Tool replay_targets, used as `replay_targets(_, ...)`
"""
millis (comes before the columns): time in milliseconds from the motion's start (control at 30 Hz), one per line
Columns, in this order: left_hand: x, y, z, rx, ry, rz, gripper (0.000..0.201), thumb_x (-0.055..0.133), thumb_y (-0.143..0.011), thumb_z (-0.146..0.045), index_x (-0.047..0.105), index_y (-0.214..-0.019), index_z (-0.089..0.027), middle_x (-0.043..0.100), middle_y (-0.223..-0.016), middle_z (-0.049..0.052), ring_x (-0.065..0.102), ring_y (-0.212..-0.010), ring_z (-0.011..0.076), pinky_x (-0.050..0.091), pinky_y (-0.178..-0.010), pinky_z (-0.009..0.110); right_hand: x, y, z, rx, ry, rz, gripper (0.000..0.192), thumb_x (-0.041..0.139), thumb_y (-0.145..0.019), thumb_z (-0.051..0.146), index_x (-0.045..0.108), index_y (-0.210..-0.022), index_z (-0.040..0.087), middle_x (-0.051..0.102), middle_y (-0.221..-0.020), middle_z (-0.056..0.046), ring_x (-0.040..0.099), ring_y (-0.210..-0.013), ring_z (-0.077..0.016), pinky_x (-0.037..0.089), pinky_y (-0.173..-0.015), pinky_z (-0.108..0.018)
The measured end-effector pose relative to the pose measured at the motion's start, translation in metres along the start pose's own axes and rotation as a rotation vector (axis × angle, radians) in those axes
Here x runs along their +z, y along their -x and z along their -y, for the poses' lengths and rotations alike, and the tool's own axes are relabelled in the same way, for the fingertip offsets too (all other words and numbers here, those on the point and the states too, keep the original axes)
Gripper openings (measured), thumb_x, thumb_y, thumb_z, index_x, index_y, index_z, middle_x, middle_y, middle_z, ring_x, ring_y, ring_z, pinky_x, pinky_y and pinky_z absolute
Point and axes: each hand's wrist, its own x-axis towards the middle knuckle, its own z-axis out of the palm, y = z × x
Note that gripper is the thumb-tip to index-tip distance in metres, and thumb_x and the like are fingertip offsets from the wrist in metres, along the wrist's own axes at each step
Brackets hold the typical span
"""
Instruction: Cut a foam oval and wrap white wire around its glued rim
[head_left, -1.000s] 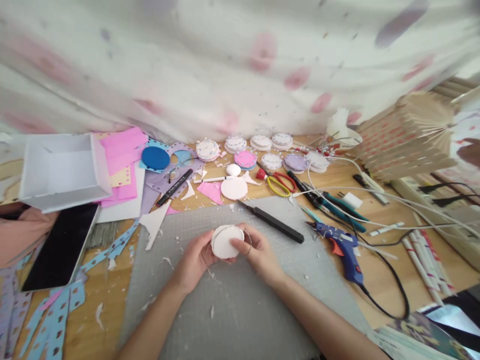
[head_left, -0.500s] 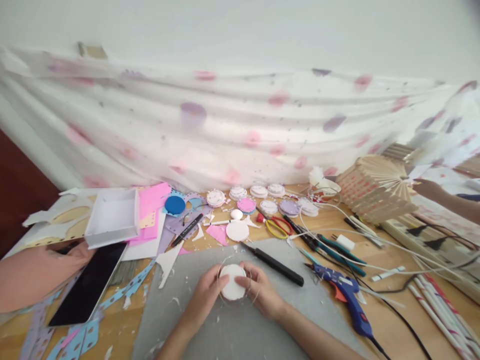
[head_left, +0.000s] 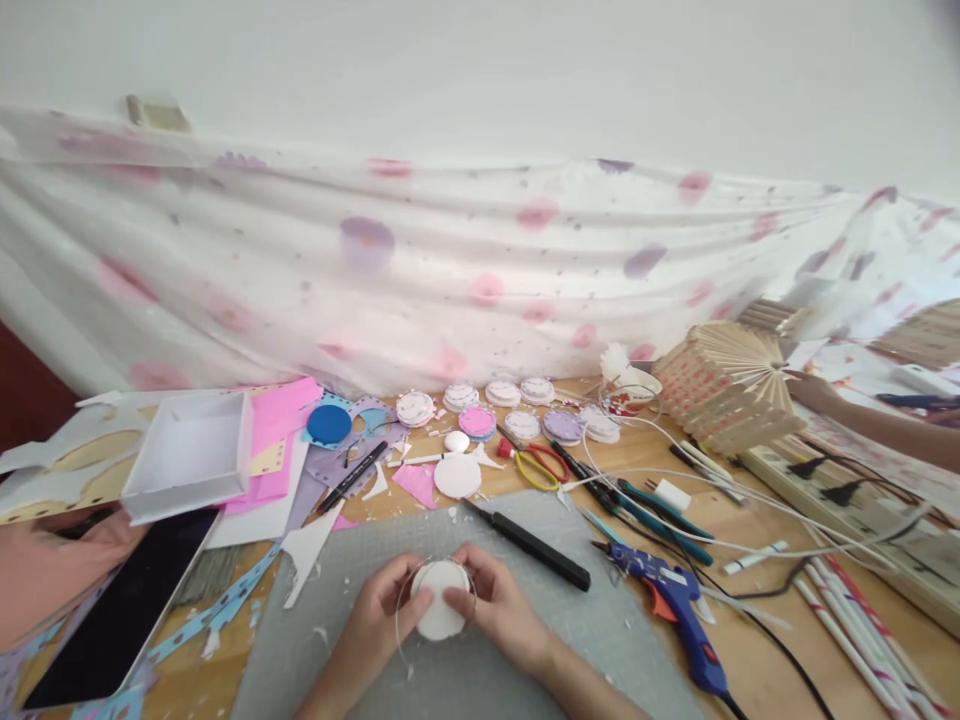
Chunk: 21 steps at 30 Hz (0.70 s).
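My left hand (head_left: 384,608) and my right hand (head_left: 501,606) are closed on opposite sides of a small white disc (head_left: 439,615), thumbs resting on its upper face. A thin pale strand (head_left: 398,628), wire or thread, loops around the disc and past my left fingers. Below them lies a grey cutting mat (head_left: 585,665). Just beyond my right hand is a black pen-like craft knife (head_left: 536,545), its narrow tip pointing up and left. Farther back lies a loose white disc (head_left: 457,476). The fingertips under the held disc are hidden.
Several layered discs (head_left: 523,426) line the back. On the right are a blue glue gun (head_left: 667,590), pliers (head_left: 667,518), scissors (head_left: 541,466), cables and a power strip (head_left: 862,520). A white box (head_left: 191,450) and a phone (head_left: 124,610) sit left. Another person's arm (head_left: 862,415) reaches a stick-built lantern shape (head_left: 724,385).
The view has shifted, so most of the table appears slightly lower and farther left. Both hands still hold the white disc, and the loose strand now hangs wider on the left side.
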Motion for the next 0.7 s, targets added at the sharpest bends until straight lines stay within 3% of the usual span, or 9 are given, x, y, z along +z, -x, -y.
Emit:
replay_targets(233,0.001,-0.003,0.000,-0.027,-0.011,0.002,0.032,0.064,-0.076,-0.048,0.054,-0.077,-0.018,0.045,-0.066,-0.004,0.042,-0.064,0.0135,0.036,-0.058,0.023,0.003,0.000,-0.002,-0.134,-0.057,-0.014,0.043,0.073,-0.076,0.048,0.042,-0.094,0.024,0.051,-0.080,0.002,0.047,-0.067,-0.0118,0.036,-0.059,-0.021)
replay_targets(700,0.000,-0.001,-0.011,-0.057,-0.026,0.039,0.027,0.060,-0.078,-0.044,0.059,-0.074,-0.017,0.052,-0.065,-0.002,0.047,-0.062,0.0138,0.038,-0.058,0.023,-0.003,0.006,0.004,-0.040,0.018,0.022,0.047,0.073,-0.075,0.047,0.039,-0.097,0.024,0.052,-0.083,0.003,0.050,-0.070,-0.0111,0.040,-0.062,-0.022)
